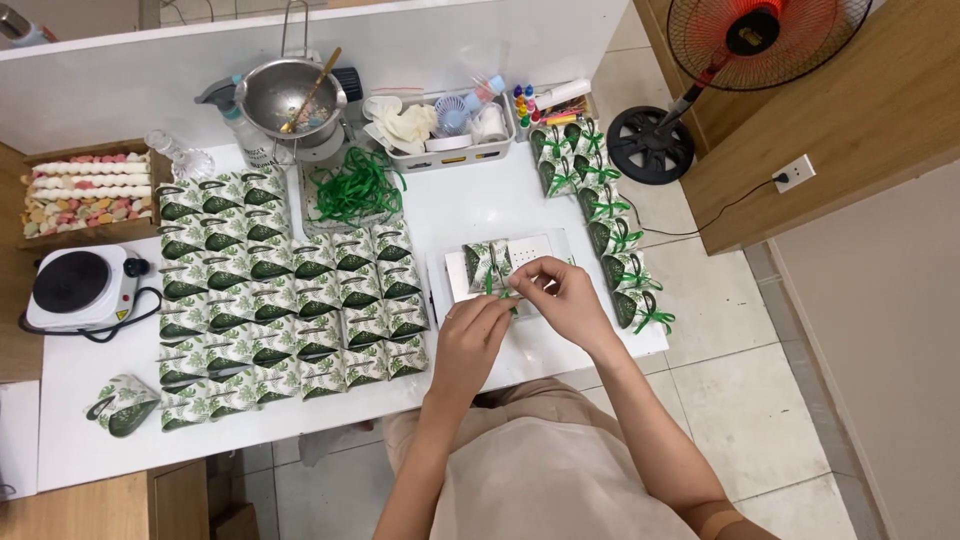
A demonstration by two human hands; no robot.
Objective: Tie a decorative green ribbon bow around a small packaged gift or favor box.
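White worktop [90,400] over a pale tiled floor, person sitting right up against the near edge. Closest in, both hands are working on one little green-and-white leaf-print box [487,264] that sits on a white board near the right end of the worktop: the left hand [470,335] is curled with its fingertips pinched at the box's lower edge, and the right hand [558,290] is pinching a bit of green ribbon [490,283] right at the box, so both are closed narrow on the same piece. Left of them there's a big tidy grid of matching boxes [290,290] lying flat in rows, with one stray one near the front left corner. Down the right edge runs a line of finished boxes with ribbon bows [610,235]. Further back: a heap of loose green ribbon [355,190], a white tray of odds and ends [450,125], a metal bowl with a spoon [290,97], a small white hotplate [75,287] at the left and a wooden tray of sweets [85,193] behind it. Red fan [750,40] stands off in the far right corner.
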